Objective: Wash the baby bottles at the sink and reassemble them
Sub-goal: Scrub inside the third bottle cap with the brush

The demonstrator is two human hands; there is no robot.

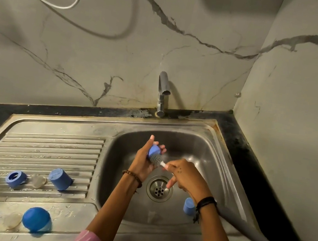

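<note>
Currently: small blue plastic bottle cap [154,150], over the steel sink basin [201,146], gripped in left hand [144,159]; right hand [184,177] pinches grey bristled brush [158,158] by its white handle. Risk: wet cap slipping toward drain [159,188]. Nearby: another blue cap [189,206] in basin; blue rings and caps [60,179] on drainboard [48,145]; tap [163,92] off.

Dim, warm light; soft shadows on the wall [205,45]; edges bowed and blurred.
</note>
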